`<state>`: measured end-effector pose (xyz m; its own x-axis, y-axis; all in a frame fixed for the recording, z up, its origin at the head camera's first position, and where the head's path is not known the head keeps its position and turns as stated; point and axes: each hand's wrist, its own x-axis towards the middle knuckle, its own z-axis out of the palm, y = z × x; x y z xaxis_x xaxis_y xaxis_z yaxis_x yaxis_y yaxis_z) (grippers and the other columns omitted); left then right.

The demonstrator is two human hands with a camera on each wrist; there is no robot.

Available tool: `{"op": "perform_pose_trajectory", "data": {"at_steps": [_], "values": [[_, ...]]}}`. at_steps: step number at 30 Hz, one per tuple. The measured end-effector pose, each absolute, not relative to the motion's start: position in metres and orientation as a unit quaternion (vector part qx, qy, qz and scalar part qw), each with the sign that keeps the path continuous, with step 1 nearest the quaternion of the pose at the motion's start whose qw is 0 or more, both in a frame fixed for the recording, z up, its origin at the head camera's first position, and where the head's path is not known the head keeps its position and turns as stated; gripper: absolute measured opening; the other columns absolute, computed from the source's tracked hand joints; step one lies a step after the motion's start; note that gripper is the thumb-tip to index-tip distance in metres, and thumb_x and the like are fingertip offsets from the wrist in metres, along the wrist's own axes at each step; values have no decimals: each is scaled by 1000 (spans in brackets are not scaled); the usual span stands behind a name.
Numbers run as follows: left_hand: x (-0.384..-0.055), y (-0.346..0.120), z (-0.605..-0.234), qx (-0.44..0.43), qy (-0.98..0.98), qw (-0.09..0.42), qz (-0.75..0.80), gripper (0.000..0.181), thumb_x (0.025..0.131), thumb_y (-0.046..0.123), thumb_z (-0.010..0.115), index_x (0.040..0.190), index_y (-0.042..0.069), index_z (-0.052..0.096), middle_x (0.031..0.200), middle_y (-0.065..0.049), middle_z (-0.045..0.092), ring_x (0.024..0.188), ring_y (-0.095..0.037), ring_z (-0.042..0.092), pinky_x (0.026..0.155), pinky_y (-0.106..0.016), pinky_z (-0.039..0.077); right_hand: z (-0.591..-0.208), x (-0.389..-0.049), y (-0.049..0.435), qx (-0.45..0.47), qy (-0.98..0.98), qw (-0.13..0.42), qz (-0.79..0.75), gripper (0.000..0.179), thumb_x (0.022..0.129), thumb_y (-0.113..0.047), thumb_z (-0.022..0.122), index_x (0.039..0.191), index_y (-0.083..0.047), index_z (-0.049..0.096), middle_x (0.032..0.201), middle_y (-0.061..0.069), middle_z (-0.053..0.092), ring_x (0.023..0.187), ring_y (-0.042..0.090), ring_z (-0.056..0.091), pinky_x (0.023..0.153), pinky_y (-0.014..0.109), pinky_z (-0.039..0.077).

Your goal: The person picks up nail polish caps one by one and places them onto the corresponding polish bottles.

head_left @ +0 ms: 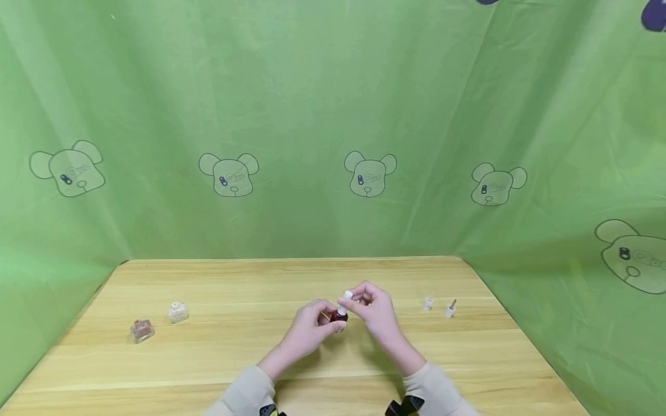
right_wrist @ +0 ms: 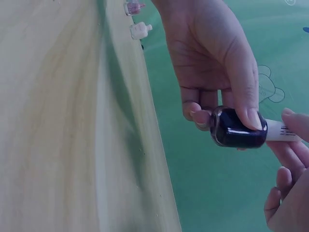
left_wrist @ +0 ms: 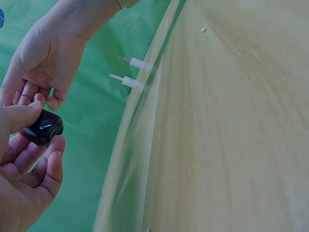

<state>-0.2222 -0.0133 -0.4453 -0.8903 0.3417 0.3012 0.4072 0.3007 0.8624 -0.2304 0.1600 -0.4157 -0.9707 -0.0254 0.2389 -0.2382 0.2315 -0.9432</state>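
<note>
My left hand (head_left: 306, 328) grips a small nail polish bottle (right_wrist: 236, 129) of dark red, almost black polish, thumb on one side and fingers on the other. Its white cap (right_wrist: 279, 131) is on the bottle's neck, pinched between the thumb and fingers of my right hand (head_left: 378, 315). Both hands meet above the middle of the table. In the left wrist view the dark bottle (left_wrist: 46, 128) shows between thumb and fingers, and the cap is hidden there.
On the wooden table (head_left: 234, 358), two capless polish bottles stand at left, one pinkish-brown (head_left: 142, 330) and one pale (head_left: 178, 312). At right, two white caps, a nearer one (head_left: 450, 311) and a farther one (head_left: 428, 303), stand brush up. A green curtain (head_left: 296, 104) surrounds the table.
</note>
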Motion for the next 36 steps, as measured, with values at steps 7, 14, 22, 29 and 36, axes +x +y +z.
{"op": "perform_pose_trajectory", "data": {"at_steps": [7,14,22,29,36], "values": [[-221,-11,-445,-231,-809,37,-539,22,84,24,76,93,6,66,88,-6,65,70,-6,54,62,-16,49,-415,-226,154,81,-766,113,627,29,73,-6,82,87,4,58,71,-6,56,61,7,45,58,17,39],[-222,-11,-445,-227,-807,37,-544,24,83,24,76,95,5,66,92,-7,65,72,-7,55,64,-16,49,-415,-227,155,101,-776,115,611,27,75,-9,82,88,-1,60,75,-6,58,66,7,49,63,19,42],[-226,-16,-443,-221,-799,34,-558,24,84,23,75,99,5,68,98,-10,68,74,-8,59,66,-18,52,-413,-230,160,139,-803,111,569,23,80,-14,78,98,-6,65,89,3,67,83,6,56,72,22,42],[-232,-29,-435,-209,-802,44,-558,22,85,23,74,102,9,69,98,-7,70,74,-8,59,67,-19,52,-405,-231,167,161,-806,119,557,25,82,-17,77,103,-9,66,101,12,71,95,20,58,78,23,44],[-242,-46,-425,-168,-801,59,-572,22,85,20,75,104,10,70,101,-7,69,81,-14,61,68,-23,54,-390,-231,180,169,-799,152,556,23,84,-13,75,104,-6,66,103,14,71,96,15,55,77,21,45]]}}
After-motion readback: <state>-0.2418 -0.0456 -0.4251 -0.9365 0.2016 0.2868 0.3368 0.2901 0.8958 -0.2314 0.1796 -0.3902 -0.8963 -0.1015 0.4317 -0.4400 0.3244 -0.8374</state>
